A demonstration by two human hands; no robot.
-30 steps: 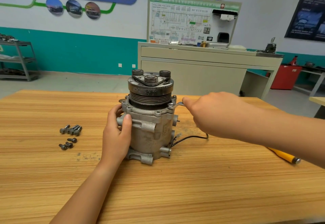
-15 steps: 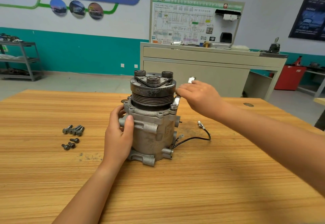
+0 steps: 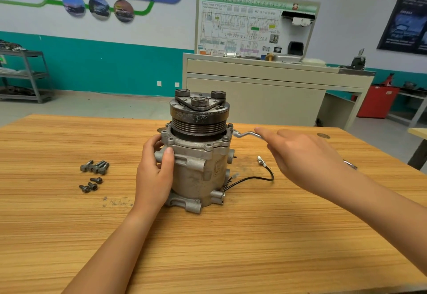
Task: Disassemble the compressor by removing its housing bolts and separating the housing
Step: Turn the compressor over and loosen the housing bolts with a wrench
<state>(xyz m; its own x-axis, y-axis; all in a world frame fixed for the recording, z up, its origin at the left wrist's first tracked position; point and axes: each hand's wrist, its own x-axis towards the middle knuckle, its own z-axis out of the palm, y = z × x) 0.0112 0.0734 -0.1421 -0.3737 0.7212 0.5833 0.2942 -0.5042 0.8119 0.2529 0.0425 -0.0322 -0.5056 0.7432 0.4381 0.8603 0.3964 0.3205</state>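
Note:
A grey metal compressor (image 3: 196, 166) stands upright on the wooden table (image 3: 231, 247), its dark pulley and clutch plate on top. My left hand (image 3: 154, 173) grips its left side just below the bolted flange. A silver offset wrench (image 3: 246, 134) sits on the bolt head at the flange's right corner (image 3: 230, 125). My right hand (image 3: 298, 157) holds the wrench's handle, with the fingers stretched along it. Several removed bolts (image 3: 93, 173) lie on the table to the left.
A black wire with a connector (image 3: 258, 176) trails from the compressor's right side across the table. A metal tool tip (image 3: 351, 164) shows behind my right forearm. Beyond the table stand a beige training bench (image 3: 265, 86), a metal shelf (image 3: 25, 74) and a red cabinet (image 3: 376, 102).
My right hand swung the wrench handle round the right flange bolt, from near side to behind the pulley, and now it points out to the right. My left hand kept its grip.

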